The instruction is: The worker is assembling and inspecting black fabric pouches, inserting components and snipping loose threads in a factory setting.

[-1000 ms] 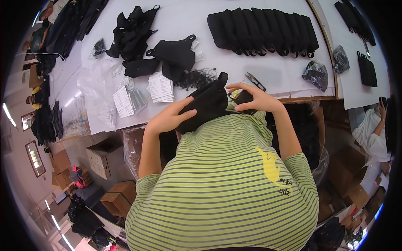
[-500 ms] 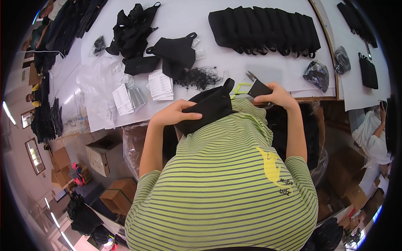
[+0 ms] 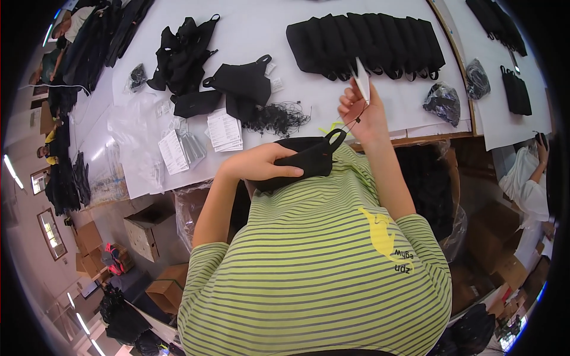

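My left hand presses a folded black fabric piece against my green striped shirt at the table's near edge. My right hand is raised above the table edge and pinches a small white tag, with a thin thread running from it down to a loop on the black piece. Just beyond, a tangle of black threads lies on the white table beside an unfolded black fabric piece.
A row of folded black pieces lies at the back of the table, a loose black pile to the left. White paper tags and clear plastic bags sit near the left edge. Cardboard boxes stand below. Another person works at the right.
My right hand has lifted up and away from the black piece, pulling the white tag on its thread. My left hand has stayed on the black piece at my chest.
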### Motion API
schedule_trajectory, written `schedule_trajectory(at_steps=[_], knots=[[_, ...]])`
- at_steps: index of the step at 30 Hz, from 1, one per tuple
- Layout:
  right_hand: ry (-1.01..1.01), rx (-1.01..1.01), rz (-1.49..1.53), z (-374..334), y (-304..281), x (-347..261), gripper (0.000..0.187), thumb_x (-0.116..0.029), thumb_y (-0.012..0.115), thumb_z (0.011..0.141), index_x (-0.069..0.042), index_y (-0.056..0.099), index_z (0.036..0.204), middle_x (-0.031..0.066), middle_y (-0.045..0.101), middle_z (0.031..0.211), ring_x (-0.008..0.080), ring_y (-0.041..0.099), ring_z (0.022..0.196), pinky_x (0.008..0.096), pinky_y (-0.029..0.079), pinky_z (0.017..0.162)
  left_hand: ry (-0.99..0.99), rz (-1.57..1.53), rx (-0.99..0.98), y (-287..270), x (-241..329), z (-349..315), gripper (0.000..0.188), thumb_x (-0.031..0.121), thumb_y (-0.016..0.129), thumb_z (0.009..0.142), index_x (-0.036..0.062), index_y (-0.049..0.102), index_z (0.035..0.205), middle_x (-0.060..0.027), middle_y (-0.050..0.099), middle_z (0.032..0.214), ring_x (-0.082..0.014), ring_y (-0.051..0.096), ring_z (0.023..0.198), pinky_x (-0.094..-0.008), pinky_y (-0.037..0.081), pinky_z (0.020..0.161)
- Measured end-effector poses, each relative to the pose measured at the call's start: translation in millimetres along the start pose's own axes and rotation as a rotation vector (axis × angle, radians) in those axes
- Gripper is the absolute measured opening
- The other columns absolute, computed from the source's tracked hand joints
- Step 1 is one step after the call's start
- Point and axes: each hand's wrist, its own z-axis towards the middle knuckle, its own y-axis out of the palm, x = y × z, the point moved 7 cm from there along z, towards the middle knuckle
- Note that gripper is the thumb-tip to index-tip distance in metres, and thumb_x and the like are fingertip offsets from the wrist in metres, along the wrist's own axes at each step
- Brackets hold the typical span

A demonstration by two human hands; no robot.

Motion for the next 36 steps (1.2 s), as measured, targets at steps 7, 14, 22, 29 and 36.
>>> schedule_trajectory(at_steps=[7,14,22,29,36], knots=[[0.118,-0.063,-0.166,-4.0,-4.9,35.7,0.031,-0.043,0.053,0.090,-0.014,0.060,0.091,0.0022,0.047,0.053,0.0106,0.035,0.042,0.0240,0.027,0.041,0.164,0.035,-0.104,10.3,6.8,4.7,0.032,0.022,0.054,0.092,-0.0088,0.058,0.100,-0.0095,0.052,0.112,-0.0162,0.050,0.095,-0.0278,0.041,0.083],[-0.037,0.262,-0.409,-19.0,9.8,31.0,0.031,-0.044,0.056,0.088,-0.013,0.059,0.088,0.0026,0.051,0.055,0.0091,0.040,0.039,0.0200,0.030,0.038,0.159,0.023,-0.091,10.2,7.0,3.9,0.032,0.021,0.053,0.092,-0.0096,0.058,0.099,-0.0095,0.052,0.112,-0.0165,0.050,0.095,-0.0282,0.040,0.083],[0.036,0.190,-0.571,-11.7,0.2,43.4,0.035,-0.041,0.052,0.092,-0.010,0.053,0.076,-0.0020,0.032,0.042,0.0080,0.029,0.037,0.0251,0.019,0.037,0.042,0.047,-0.093,7.8,8.4,4.6,0.034,0.025,0.054,0.092,-0.0049,0.057,0.107,-0.0127,0.061,0.093,-0.0225,0.057,0.086,-0.0307,0.044,0.079],[-0.387,0.287,-0.596,-8.6,1.5,-22.4,0.038,-0.036,0.064,0.086,-0.015,0.048,0.059,-0.0116,0.028,0.047,0.0005,0.020,0.042,0.0229,0.014,0.042,-0.024,0.116,0.281,-19.9,-1.0,-18.6,0.028,0.023,0.064,0.084,0.0003,0.050,0.093,-0.0137,0.061,0.086,-0.0225,0.058,0.079,-0.0326,0.045,0.072],[-0.651,0.274,-0.940,-25.4,21.4,-63.3,0.038,-0.028,0.068,0.085,-0.011,0.051,0.055,-0.0117,0.031,0.052,0.0001,0.020,0.047,0.0228,0.012,0.045,-0.005,0.250,0.649,-33.7,1.4,-29.5,0.023,0.019,0.069,0.078,0.0007,0.060,0.089,-0.0121,0.062,0.092,-0.0278,0.059,0.086,-0.0334,0.047,0.078]])
